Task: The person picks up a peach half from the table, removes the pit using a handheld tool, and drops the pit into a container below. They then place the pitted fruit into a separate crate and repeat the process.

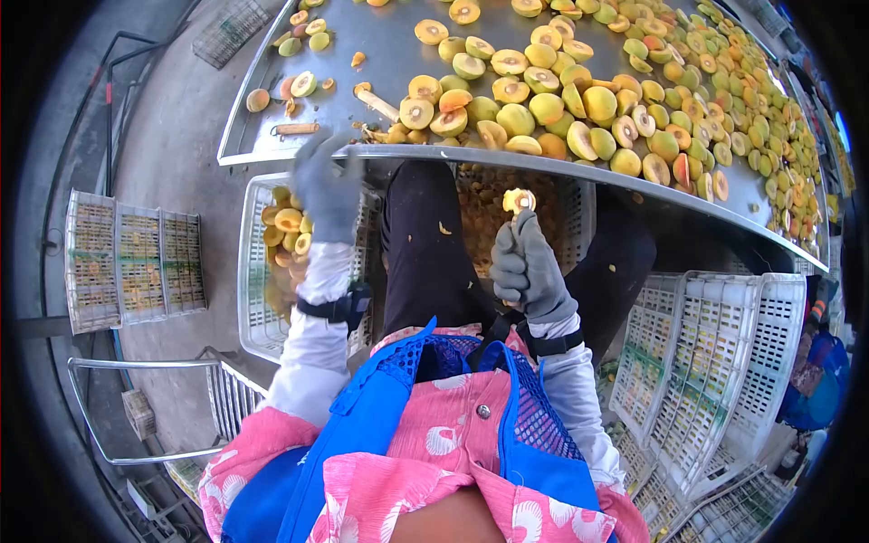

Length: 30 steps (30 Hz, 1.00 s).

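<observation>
My right hand [529, 267], in a grey glove, is closed around a pitting tool and holds it upright in front of my lap. Yellow fruit flesh [519, 201] clings to the tool's top end. My left hand [328, 188], gloved too, is smeared by motion at the table's near edge, above a white crate [253, 303]. Its fingers are too blurred to read. Hollowed peach halves [288, 220] lie in that crate, partly hidden by my left arm. Many peach halves [543, 80], several with stones showing, cover the metal table [362, 27].
A wooden-handled tool [377, 102] and a short wooden piece [296, 129] lie on the table. Beneath it, between my legs, sits a container of scraps [507, 181]. White crates stand at left [136, 262] and right [706, 362]. A metal-framed stool [145, 364] is at lower left.
</observation>
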### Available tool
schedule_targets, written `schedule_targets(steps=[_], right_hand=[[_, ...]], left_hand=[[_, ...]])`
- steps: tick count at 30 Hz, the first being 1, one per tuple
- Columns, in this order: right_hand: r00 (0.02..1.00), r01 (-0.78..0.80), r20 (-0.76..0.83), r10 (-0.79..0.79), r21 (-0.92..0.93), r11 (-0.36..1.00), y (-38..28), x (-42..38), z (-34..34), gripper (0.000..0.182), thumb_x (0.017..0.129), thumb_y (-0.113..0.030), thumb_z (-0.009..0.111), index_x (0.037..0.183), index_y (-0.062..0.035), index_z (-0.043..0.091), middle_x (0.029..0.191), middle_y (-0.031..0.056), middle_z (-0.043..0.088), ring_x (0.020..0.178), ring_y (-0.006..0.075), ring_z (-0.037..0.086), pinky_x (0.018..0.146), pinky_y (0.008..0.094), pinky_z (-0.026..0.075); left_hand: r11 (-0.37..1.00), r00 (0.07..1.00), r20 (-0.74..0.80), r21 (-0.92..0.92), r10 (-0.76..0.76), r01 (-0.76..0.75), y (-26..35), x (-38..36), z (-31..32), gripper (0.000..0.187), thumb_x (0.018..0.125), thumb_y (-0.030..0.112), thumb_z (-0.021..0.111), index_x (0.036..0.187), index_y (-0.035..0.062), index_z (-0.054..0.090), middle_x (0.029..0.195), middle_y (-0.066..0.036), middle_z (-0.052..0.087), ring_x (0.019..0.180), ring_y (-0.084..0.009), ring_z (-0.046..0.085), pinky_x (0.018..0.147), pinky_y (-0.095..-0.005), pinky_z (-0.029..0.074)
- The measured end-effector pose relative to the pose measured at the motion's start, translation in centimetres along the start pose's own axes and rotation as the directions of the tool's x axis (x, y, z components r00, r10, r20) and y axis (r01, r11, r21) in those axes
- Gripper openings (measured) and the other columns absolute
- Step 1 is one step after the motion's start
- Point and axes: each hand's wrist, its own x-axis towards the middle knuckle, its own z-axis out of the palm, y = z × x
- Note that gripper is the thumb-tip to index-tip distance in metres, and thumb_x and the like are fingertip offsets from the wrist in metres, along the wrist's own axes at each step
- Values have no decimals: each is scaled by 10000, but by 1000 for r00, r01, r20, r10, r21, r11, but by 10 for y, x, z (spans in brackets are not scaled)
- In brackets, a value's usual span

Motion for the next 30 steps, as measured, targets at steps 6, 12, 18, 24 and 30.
schedule_targets(steps=[6,12,18,24,30], right_hand=[[856,48,-442,-270,-452,891,-12,37,-40,447,977,-537,450,812,-127,514,563,-42,421,421,84,375,378,259,320],[686,-232,-213,-696,-970,69,-37,41,-45,380,922,-382,577,907,-3,581,795,280,637,777,443,631,667,509,495],[659,-198,-95,-746,-979,-51,-43,35,-55,280,898,-295,636,950,-33,553,814,228,660,787,411,642,655,488,496],[648,-64,-94,-755,-996,69,-45,15,-38,291,909,-336,623,976,-65,544,786,210,652,774,432,630,650,502,481],[753,315,-268,-602,-656,686,-40,-1,0,196,1007,-255,505,981,-66,550,627,-29,494,525,20,441,445,224,370]], left_hand=[[847,823,425,-517,377,-121,127,79,124,313,828,116,682,1140,118,675,1105,-95,665,1056,-273,607,937,-376,470],[823,367,814,-218,450,-525,152,121,164,366,821,201,668,1185,171,649,1124,-58,619,1028,-274,596,885,-395,478],[826,552,740,-9,385,-564,146,106,178,529,791,295,697,1270,122,551,1116,-113,619,1032,-315,597,875,-419,476],[894,548,782,-26,296,-446,151,119,199,634,720,299,782,1235,42,514,1081,-164,648,1010,-335,624,808,-436,502],[352,685,723,-666,88,658,158,88,121,491,895,268,663,1265,8,471,1057,-117,650,946,-205,658,771,-329,544]])
